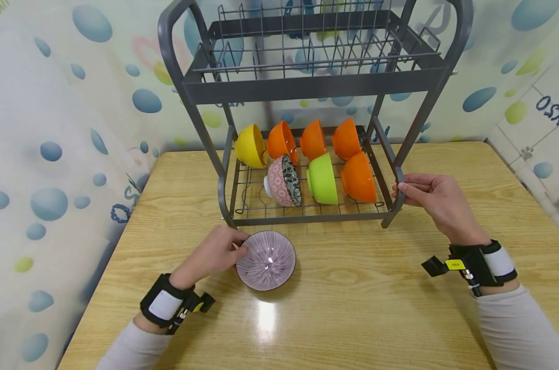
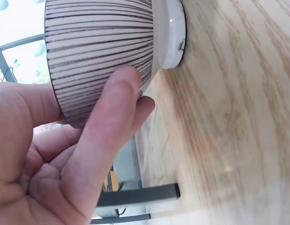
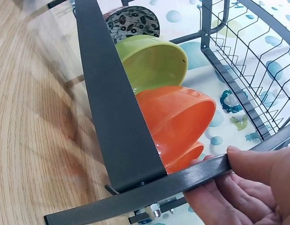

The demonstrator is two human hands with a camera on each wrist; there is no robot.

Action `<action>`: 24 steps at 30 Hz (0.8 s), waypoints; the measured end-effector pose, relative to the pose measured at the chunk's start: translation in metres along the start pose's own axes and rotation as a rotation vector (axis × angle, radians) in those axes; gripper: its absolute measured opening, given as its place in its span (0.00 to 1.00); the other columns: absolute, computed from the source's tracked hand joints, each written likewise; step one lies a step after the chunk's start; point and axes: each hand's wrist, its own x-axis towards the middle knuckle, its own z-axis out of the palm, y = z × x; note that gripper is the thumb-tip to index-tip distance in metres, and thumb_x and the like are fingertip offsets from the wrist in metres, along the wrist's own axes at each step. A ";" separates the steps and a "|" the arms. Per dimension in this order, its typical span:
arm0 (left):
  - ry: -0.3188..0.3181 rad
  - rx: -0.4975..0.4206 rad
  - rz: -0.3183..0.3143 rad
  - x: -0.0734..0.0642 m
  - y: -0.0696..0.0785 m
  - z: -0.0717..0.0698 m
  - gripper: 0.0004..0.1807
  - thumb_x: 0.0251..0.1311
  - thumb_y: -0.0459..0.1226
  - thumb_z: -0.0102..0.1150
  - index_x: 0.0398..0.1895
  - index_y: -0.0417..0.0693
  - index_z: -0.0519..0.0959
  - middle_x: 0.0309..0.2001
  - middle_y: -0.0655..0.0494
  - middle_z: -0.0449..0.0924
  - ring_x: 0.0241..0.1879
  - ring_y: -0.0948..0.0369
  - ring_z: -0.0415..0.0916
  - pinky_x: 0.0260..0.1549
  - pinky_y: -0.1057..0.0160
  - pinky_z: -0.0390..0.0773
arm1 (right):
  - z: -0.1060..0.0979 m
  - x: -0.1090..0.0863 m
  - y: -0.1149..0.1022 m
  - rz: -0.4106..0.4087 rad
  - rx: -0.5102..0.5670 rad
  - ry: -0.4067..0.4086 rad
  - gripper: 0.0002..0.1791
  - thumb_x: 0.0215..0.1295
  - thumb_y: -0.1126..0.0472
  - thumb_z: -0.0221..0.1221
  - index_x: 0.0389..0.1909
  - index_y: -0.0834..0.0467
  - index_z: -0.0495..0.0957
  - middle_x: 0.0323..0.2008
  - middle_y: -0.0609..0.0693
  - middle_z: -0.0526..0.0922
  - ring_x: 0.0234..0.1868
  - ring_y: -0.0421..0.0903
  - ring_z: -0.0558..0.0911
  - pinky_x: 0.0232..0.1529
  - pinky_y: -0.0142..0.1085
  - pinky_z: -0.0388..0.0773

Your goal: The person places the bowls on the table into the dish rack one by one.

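Observation:
My left hand (image 1: 221, 250) pinches the left rim of a purple striped bowl (image 1: 272, 267), thumb inside and fingers outside. In the left wrist view the striped bowl (image 2: 100, 51) stands upright by its white foot on the wooden table. At the right, my right hand (image 1: 439, 203) grips the front right post of a dark grey two-tier dish rack (image 1: 307, 220). The right wrist view shows the thumb and fingers around that bar (image 3: 196, 172). On the lower tier, a pink patterned bowl (image 1: 279, 182), a green bowl (image 1: 322, 180) and an orange bowl (image 1: 359, 178) stand on edge in the front row.
Behind them on the lower tier are a yellow bowl (image 1: 249, 146) and several orange bowls (image 1: 313, 140). The upper wire basket (image 1: 307, 67) overhangs the lower tier. A patterned wall (image 1: 76, 128) borders the wooden table (image 1: 353, 308) at the left and back.

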 end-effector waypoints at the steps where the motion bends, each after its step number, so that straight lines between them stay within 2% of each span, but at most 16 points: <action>1: 0.000 0.000 0.000 -0.001 0.000 -0.001 0.06 0.57 0.30 0.55 0.25 0.44 0.80 0.23 0.55 0.81 0.16 0.67 0.76 0.13 0.70 0.75 | 0.000 0.000 0.000 0.000 0.004 0.000 0.31 0.64 0.48 0.58 0.60 0.65 0.72 0.38 0.34 0.86 0.41 0.34 0.84 0.42 0.25 0.80; 7: 0.012 0.002 0.009 -0.006 0.003 -0.010 0.06 0.59 0.30 0.54 0.29 0.44 0.81 0.24 0.55 0.82 0.18 0.69 0.76 0.14 0.70 0.76 | 0.001 0.000 -0.001 0.001 0.006 0.002 0.30 0.64 0.47 0.58 0.60 0.65 0.73 0.37 0.35 0.87 0.40 0.34 0.84 0.42 0.25 0.80; 11: 0.003 -0.037 0.003 -0.008 0.005 -0.017 0.10 0.60 0.30 0.54 0.39 0.41 0.84 0.28 0.52 0.84 0.20 0.70 0.78 0.15 0.69 0.77 | 0.002 0.000 -0.001 0.006 0.018 0.008 0.30 0.64 0.47 0.58 0.59 0.65 0.73 0.38 0.36 0.87 0.40 0.35 0.85 0.43 0.26 0.80; 16: -0.002 -0.079 0.007 -0.010 0.007 -0.023 0.15 0.60 0.30 0.54 0.49 0.38 0.82 0.34 0.48 0.86 0.21 0.69 0.78 0.16 0.68 0.79 | 0.004 -0.001 -0.001 0.003 0.024 0.017 0.30 0.63 0.47 0.58 0.58 0.65 0.73 0.37 0.37 0.87 0.40 0.36 0.85 0.43 0.28 0.81; 21: -0.007 -0.094 0.026 -0.011 0.009 -0.028 0.15 0.60 0.29 0.54 0.49 0.38 0.82 0.34 0.48 0.86 0.20 0.69 0.77 0.16 0.67 0.78 | 0.004 -0.002 -0.001 -0.007 -0.006 0.030 0.29 0.64 0.47 0.58 0.57 0.64 0.74 0.37 0.36 0.87 0.40 0.35 0.85 0.43 0.28 0.81; 24: -0.012 -0.083 0.037 -0.011 0.011 -0.032 0.14 0.60 0.29 0.54 0.48 0.38 0.82 0.34 0.48 0.86 0.19 0.69 0.77 0.16 0.67 0.78 | 0.005 -0.004 -0.002 -0.022 -0.065 0.045 0.28 0.64 0.46 0.57 0.57 0.62 0.75 0.40 0.43 0.88 0.40 0.35 0.85 0.43 0.26 0.80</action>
